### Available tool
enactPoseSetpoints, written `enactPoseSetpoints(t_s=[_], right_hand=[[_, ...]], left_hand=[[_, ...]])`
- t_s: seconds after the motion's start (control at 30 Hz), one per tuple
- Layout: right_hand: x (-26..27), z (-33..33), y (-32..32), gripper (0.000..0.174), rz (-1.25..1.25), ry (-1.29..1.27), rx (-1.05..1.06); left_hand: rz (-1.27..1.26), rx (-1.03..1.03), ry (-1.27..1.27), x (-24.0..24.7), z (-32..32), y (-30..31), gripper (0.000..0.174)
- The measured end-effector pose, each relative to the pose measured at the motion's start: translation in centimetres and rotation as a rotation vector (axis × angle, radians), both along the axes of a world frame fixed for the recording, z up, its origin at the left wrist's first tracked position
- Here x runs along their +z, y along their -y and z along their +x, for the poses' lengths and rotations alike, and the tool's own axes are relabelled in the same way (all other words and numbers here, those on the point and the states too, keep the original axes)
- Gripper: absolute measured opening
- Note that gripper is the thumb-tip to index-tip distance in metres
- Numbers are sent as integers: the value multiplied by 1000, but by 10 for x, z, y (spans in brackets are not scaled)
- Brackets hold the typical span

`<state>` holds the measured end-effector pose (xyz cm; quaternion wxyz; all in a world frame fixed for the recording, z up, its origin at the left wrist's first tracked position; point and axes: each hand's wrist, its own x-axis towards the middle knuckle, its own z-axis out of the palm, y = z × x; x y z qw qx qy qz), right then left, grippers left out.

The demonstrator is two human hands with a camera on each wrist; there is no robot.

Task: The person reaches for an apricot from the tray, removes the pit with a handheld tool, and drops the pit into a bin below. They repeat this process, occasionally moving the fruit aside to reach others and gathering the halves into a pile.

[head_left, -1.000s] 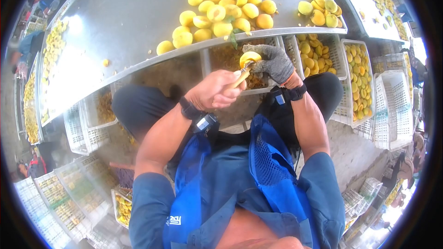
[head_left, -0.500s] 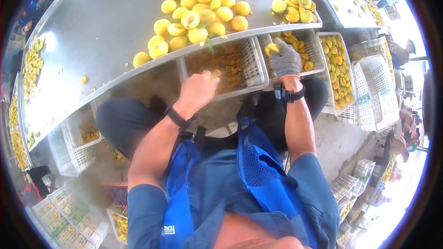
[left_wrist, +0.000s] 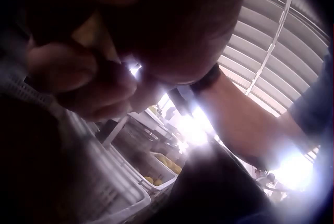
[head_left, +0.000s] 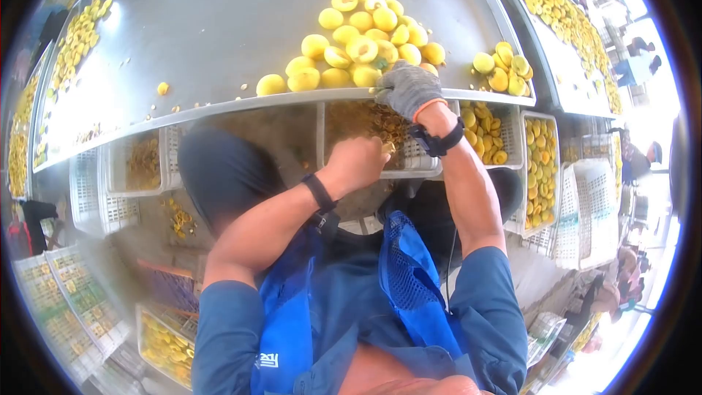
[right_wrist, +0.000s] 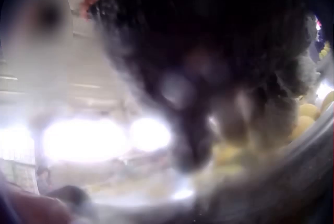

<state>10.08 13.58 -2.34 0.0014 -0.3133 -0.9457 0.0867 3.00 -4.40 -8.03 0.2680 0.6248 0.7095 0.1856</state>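
Observation:
My bare left hand [head_left: 357, 164] grips a pitting tool by its pale wooden handle [left_wrist: 96, 36], in front of me and below the table edge. The handle shows between the curled fingers in the left wrist view; the tool's tip is hidden. My right hand [head_left: 409, 89], in a grey knitted glove, reaches over the table's rim to the near side of a heap of yellow stone fruit [head_left: 362, 49], some of it halved. Its fingertips bend down among the fruit, dark and blurred in the right wrist view, and I cannot tell whether they hold one.
A metal table [head_left: 241, 29] with a raised rim spans the far side. A smaller fruit group [head_left: 504, 69] lies at its right corner. Below the rim stand a crate of brown scraps [head_left: 344, 121], a crate of fruit halves [head_left: 482, 132] and a fuller crate [head_left: 541, 168].
The gloved hand carried a fruit half from the tool rightward over the crate of halves, and is now back at the heap without it showing. The left hand lowered with the tool.

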Motion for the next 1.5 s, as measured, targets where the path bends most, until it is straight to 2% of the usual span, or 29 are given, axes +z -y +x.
enactPoseSetpoints(t_s=[0.03, 0.07, 0.13, 0.2, 0.3, 0.43, 0.53, 0.63, 0.67, 0.77, 0.8, 0.83, 0.9, 0.97, 1.0, 1.07, 1.13, 1.2, 1.3, 1.37, 1.5], right_hand=[[-5, -3, -6, 26, -53, 2, 33], [-6, 1, -9, 21, -121, -137, -21], [-8, 21, -17, 18, -135, -216, -25], [1, 40, -3, 15, -201, -255, -19], [21, 32, 4, 18, -27, -236, 42], [22, -21, -21, 40, 31, -432, 39], [-9, -62, -57, 50, 131, -251, 320], [16, -84, -50, 53, 50, 88, 275], [10, -85, -55, 53, 65, 101, 216], [-43, -52, -94, 45, 352, -163, 426], [-15, -62, -78, 45, 241, -9, 300], [16, -67, -56, 44, 125, 141, 177], [20, -54, -47, 42, -32, -19, 32], [23, -37, -33, 40, -491, -319, -116], [22, -29, -22, 39, -793, -476, -165], [-3, -6, -8, 41, -731, -543, 92], [-19, 8, 15, 46, -605, -578, 322], [-22, 12, 44, 48, -588, -644, 340], [-13, 15, 73, 43, -940, -846, 65], [-13, 15, 79, 41, -1321, -971, -159], [-3, 19, 81, 39, -1242, -908, -173]], left_hand=[[3, 11, 16, 3, -4, 2, 34], [7, 22, 34, 9, -7, 4, 33], [12, 37, 64, 11, -13, 8, 34], [17, 47, 81, 9, -20, 12, 35], [-11, 51, 103, 15, -27, 19, 35], [18, 50, 91, 8, -30, 27, 33], [75, 62, 88, 1, -31, 32, 31], [123, 88, 111, 8, -35, 33, 30], [121, 99, 127, 12, -36, 33, 30], [234, 55, 32, -3, -34, 28, 28], [241, 44, -9, 1, -36, 28, 27], [190, 140, 134, 9, -37, 30, 29], [184, 227, 289, 31, -42, 33, 35], [220, 323, 528, 32, -44, 28, 38], [366, 363, 577, 31, -45, 25, 41], [650, 424, 681, 31, -45, 23, 50], [594, 389, 669, 39, -50, 21, 58], [561, 365, 613, 39, -51, 22, 63], [486, 362, 480, 35, -44, 23, 67], [341, 380, 417, 37, -37, 24, 70], [600, 349, 513, 24, -33, 21, 73]])
